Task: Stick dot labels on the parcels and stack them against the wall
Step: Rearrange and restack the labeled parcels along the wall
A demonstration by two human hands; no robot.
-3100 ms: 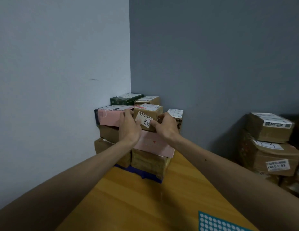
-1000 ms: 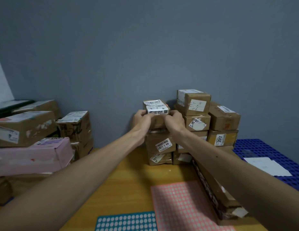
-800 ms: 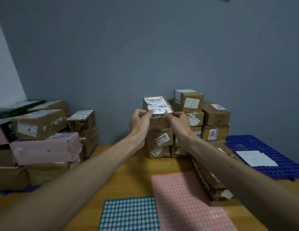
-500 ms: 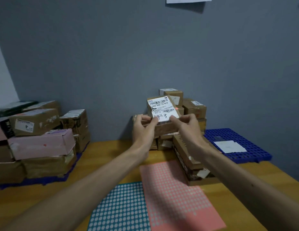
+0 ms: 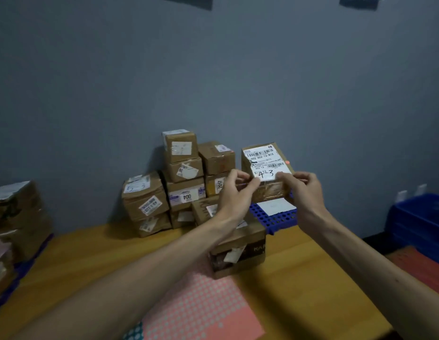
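Observation:
I hold a small brown parcel (image 5: 265, 158) up in the air with both hands, its white shipping label marked "4-3" facing me and a small orange dot at the label's right edge. My left hand (image 5: 234, 195) grips its lower left side, my right hand (image 5: 303, 190) its lower right. Behind and left of it, a pile of brown parcels (image 5: 184, 177) is stacked against the grey wall. A pink dot-label sheet (image 5: 201, 305) lies on the wooden table below my arms, with a teal sheet's corner (image 5: 135, 333) beside it.
A long brown box (image 5: 238, 244) lies on the table under my left wrist. A blue plastic grid pallet (image 5: 272, 218) with white paper sits behind the held parcel. More parcels (image 5: 15, 217) stand at the left edge, a blue crate (image 5: 419, 217) at the right.
I lifted the small parcel off the top of the wall stack and carried it rightward, now in front of the blue pallet. The view has swung right with it.

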